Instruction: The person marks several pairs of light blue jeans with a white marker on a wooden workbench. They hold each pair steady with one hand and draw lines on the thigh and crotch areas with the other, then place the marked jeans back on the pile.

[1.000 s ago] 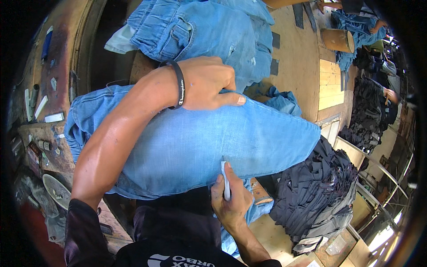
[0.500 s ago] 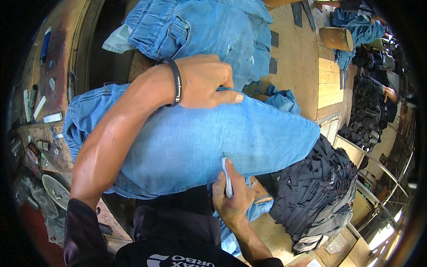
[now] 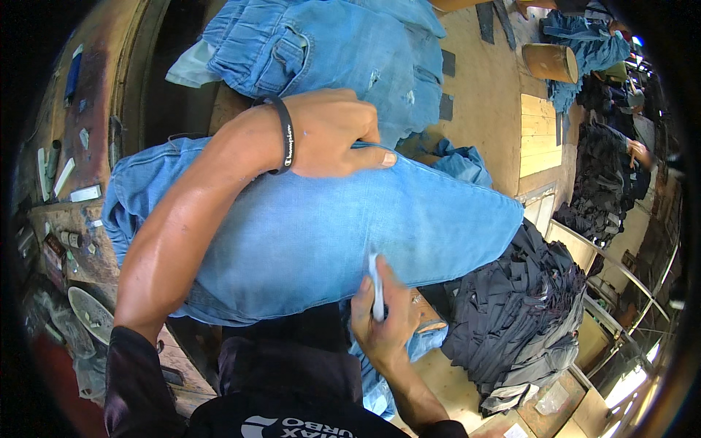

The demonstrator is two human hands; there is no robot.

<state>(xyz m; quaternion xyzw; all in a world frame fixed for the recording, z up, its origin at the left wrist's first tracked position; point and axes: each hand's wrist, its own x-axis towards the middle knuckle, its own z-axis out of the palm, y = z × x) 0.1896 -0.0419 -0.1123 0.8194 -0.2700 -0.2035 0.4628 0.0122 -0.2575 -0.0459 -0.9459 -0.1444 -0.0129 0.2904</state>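
Note:
A light-blue jeans leg [image 3: 292, 241] lies stretched crosswise in front of me, with a slightly faded patch in its middle. My left hand [image 3: 336, 135], a black band at its wrist, grips the leg's far edge; the thumb lies on top and the other fingers curl out of sight. Between thumb and fingers, my right hand [image 3: 383, 314] pinches a slim white piece [image 3: 378, 288]. Its upper end meets the denim near the leg's near edge. The fingers there are slightly blurred, and I cannot tell exactly what kind of tool it is.
Beyond the leg lies a heap of blue jeans [image 3: 343, 58] with an elastic waist. A pile of dark garments [image 3: 518, 321] stands at right. White sticks [image 3: 64, 177] and a pale bowl [image 3: 91, 314] are at left. A wooden cylinder [image 3: 551, 63] stands at far right, near another person's hand [image 3: 640, 153].
My right hand and the white piece have shifted slightly to the right and turned more upright. The left hand keeps its hold on the leg, nearly still.

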